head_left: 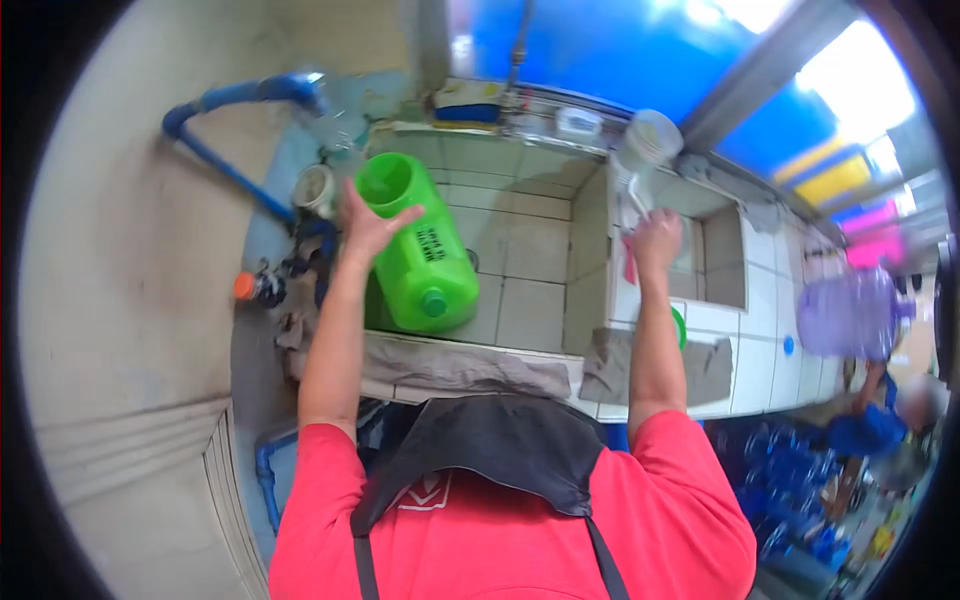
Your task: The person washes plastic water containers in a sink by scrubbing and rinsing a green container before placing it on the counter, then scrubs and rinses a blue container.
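Note:
A green plastic container with a wide round opening and dark lettering leans at the left side of the tiled basin. My left hand grips its rim, thumb spread over the near side. Over on the right, my right hand is closed on a white handle, above the tiled ledge by the smaller basin. A pink item lies just left of that hand. Part of a green round object shows beside my right forearm.
Blue pipes run along the left wall. A white bucket stands behind the ledge. Grey cloths drape the front edge. At the right are a purple water jug, a blue cap and another person.

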Motion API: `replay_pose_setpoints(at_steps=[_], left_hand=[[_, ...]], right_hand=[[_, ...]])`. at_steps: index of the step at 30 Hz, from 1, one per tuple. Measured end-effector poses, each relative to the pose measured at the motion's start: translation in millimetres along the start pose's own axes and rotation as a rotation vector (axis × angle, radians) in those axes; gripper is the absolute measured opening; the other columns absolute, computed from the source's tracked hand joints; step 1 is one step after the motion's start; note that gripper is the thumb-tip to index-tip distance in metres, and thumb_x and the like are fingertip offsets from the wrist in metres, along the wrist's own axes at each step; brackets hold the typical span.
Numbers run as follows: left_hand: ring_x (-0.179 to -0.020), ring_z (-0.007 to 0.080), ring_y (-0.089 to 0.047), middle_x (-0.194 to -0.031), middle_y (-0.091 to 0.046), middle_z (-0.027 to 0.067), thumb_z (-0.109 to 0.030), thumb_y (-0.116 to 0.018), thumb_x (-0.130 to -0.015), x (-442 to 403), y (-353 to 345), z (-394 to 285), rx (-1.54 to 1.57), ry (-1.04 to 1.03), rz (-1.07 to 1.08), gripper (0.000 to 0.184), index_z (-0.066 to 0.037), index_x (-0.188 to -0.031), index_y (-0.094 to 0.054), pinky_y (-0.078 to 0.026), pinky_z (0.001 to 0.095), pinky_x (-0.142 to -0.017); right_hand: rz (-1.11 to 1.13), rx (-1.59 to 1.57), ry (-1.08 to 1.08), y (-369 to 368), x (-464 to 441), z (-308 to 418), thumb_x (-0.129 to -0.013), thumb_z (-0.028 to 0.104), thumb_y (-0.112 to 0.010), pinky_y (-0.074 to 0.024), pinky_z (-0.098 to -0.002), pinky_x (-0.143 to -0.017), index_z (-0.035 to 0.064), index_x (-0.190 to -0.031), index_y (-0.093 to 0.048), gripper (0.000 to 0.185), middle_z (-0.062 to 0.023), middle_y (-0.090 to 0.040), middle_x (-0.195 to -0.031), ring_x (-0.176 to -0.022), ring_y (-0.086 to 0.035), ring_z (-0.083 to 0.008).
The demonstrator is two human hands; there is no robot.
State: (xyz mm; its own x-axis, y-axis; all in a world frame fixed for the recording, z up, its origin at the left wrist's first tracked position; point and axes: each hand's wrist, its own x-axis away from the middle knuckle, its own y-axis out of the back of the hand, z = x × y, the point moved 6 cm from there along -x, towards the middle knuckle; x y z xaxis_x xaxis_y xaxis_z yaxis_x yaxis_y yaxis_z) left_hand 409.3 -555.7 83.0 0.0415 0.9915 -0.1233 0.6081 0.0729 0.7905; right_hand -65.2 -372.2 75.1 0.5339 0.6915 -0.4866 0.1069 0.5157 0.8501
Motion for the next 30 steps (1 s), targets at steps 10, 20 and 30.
replay_pose_setpoints(at_steps=[10, 20, 30], left_hand=[[-0.141, 0.0389, -0.027, -0.15, -0.028, 0.0279, -0.046, -0.089, -0.059, 53, -19, 7, 0.583, 0.32, -0.013, 0.13, 0.004, -0.151, -0.012, -0.026, 0.0457, -0.116], [-0.141, 0.0403, -0.027, -0.15, -0.025, 0.0274, -0.056, -0.086, -0.057, 49, -41, 30, 0.427, 0.373, -0.014, 0.136, -0.005, -0.154, -0.005, -0.025, 0.0474, -0.115], [-0.142, 0.0405, -0.022, -0.151, -0.024, 0.0284, -0.053, -0.087, -0.059, 50, -40, 27, 0.414, 0.4, 0.014, 0.135, 0.0, -0.153, -0.006, -0.023, 0.0464, -0.117]], right_hand=[[0.602, -0.336, 0.463, 29, 35, 269, -0.084, 0.01, -0.058, -0.0544, -0.0455, -0.078, 0.0206, -0.111, -0.072, 0.033, -0.0152, -0.069, -0.1, -0.087, -0.067, -0.0364], [0.671, -0.132, 0.592, 55, 14, 337, -0.076, 0.003, -0.059, -0.0557, -0.0444, -0.077, 0.0037, -0.087, -0.072, 0.017, -0.0202, -0.071, -0.092, -0.087, -0.07, -0.036], [0.574, -0.099, 0.866, -8, -17, 458, -0.08, 0.012, -0.062, -0.0577, -0.0429, -0.073, 0.0074, -0.087, -0.074, 0.015, -0.0154, -0.073, -0.092, -0.087, -0.072, -0.0324]])
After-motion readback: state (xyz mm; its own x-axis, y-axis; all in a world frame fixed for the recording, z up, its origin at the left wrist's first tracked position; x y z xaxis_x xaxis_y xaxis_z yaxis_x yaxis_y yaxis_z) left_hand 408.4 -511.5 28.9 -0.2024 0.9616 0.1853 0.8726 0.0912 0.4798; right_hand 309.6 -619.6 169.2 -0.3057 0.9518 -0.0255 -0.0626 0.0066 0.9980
